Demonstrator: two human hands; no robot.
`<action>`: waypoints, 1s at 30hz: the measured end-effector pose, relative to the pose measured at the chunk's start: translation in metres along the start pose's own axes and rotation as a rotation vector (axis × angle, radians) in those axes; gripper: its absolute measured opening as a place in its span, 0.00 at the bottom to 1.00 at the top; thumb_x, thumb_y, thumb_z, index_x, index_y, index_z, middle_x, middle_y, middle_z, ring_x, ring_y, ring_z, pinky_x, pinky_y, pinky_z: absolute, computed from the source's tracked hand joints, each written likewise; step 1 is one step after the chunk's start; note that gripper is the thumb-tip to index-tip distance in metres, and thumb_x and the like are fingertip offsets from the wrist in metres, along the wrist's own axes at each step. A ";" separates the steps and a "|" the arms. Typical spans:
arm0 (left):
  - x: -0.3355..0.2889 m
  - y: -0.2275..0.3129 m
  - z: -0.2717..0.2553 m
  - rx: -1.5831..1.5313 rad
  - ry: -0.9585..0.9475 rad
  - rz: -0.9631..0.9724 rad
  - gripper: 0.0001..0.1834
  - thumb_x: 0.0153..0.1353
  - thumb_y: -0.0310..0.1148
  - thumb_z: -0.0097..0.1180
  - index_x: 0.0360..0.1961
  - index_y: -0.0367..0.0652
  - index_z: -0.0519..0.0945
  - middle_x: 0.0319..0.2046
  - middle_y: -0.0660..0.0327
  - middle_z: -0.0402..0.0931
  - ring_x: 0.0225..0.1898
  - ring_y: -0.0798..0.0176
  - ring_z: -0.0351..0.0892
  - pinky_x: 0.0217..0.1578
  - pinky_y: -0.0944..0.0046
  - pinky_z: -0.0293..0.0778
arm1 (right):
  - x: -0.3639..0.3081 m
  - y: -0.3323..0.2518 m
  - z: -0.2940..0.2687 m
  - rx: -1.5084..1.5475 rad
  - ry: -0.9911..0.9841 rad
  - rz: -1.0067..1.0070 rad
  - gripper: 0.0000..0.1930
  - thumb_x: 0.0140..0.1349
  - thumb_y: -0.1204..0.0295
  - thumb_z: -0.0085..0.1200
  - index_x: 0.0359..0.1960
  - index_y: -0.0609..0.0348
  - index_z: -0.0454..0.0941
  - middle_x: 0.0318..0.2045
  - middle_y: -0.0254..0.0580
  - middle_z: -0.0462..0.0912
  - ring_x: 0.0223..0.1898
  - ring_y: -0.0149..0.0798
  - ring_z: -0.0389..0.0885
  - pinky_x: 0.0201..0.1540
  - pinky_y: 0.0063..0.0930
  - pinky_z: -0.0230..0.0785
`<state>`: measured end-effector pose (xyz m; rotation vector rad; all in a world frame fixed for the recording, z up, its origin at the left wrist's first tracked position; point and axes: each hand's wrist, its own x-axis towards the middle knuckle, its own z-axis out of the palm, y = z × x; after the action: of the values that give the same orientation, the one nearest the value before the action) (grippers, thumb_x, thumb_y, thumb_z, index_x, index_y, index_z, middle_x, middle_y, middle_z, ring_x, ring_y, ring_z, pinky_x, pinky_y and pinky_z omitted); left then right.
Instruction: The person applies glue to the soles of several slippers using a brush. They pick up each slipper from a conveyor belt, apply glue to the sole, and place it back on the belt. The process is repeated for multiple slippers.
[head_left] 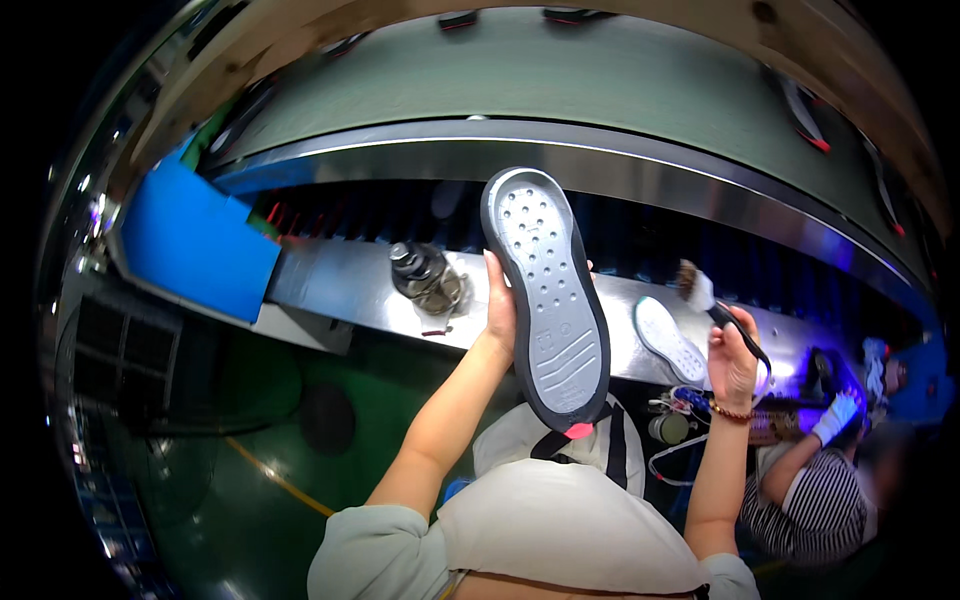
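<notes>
Shoe sole (549, 298) — grey, dimpled, black-rimmed

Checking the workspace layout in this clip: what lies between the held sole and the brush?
In the head view, a pale sole on the metal ledge shows between the held sole and the brush.

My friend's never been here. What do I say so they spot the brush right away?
Find the silver ledge below the green belt. Toward its right, the person's right hand holds up the brush. Unlike the small pale sole to its left, it has a black handle and a white head with a brown tip.
</notes>
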<state>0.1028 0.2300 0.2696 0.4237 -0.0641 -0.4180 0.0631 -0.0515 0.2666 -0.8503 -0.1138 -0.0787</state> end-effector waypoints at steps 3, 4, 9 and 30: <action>0.015 -0.017 0.003 0.010 -0.009 -0.048 0.52 0.44 0.75 0.23 0.57 0.39 0.56 0.50 0.46 0.63 0.50 0.50 0.66 0.51 0.54 0.63 | 0.016 -0.005 0.041 -0.093 -0.153 0.022 0.12 0.51 0.81 0.51 0.39 0.64 0.71 0.38 0.46 0.76 0.35 0.33 0.75 0.41 0.21 0.68; 0.019 -0.022 -0.001 -0.005 -0.007 -0.050 0.51 0.46 0.74 0.23 0.57 0.40 0.57 0.50 0.48 0.63 0.50 0.52 0.66 0.51 0.55 0.63 | 0.021 -0.005 0.052 -0.134 -0.172 0.035 0.12 0.50 0.82 0.52 0.38 0.64 0.72 0.36 0.47 0.77 0.36 0.33 0.76 0.42 0.22 0.68; 0.026 -0.048 -0.003 0.011 -0.076 -0.123 0.47 0.48 0.72 0.23 0.57 0.44 0.57 0.51 0.54 0.64 0.50 0.57 0.66 0.50 0.58 0.64 | 0.042 0.002 0.077 -0.179 -0.081 0.096 0.10 0.50 0.80 0.54 0.35 0.69 0.74 0.29 0.46 0.79 0.28 0.33 0.76 0.37 0.24 0.69; 0.019 -0.059 0.007 0.088 -0.048 -0.167 0.54 0.43 0.76 0.16 0.57 0.40 0.56 0.47 0.48 0.66 0.48 0.50 0.69 0.47 0.54 0.68 | 0.073 0.013 0.088 -0.566 -0.049 0.022 0.09 0.48 0.77 0.57 0.33 0.65 0.77 0.27 0.38 0.79 0.29 0.25 0.75 0.35 0.15 0.68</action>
<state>0.0965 0.1711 0.2512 0.5078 -0.0944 -0.5912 0.1309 0.0215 0.3238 -1.4187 -0.1309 -0.0704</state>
